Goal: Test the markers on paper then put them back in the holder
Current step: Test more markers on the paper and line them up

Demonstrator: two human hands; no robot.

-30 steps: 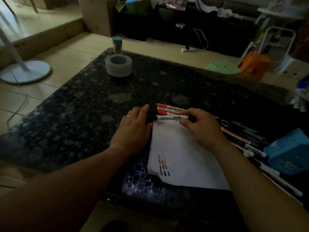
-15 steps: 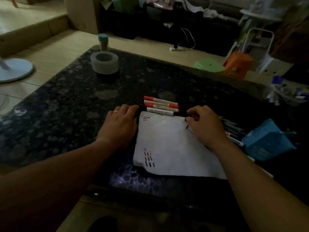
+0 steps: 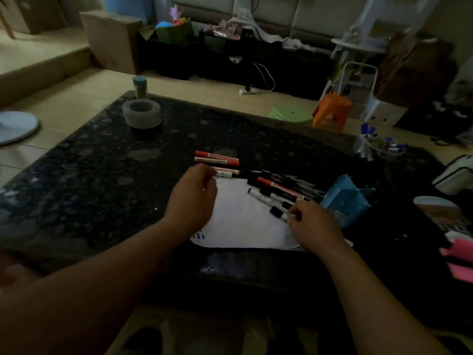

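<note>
While the left hand hovers loosely curled, empty, over the paper, the right hand pinches a black-capped marker lying diagonally at the sheet's right edge, cap pointing up-left.

The blurred left hand hides one edge of the paper and one marker end; the right hand grip is indistinct.
</note>
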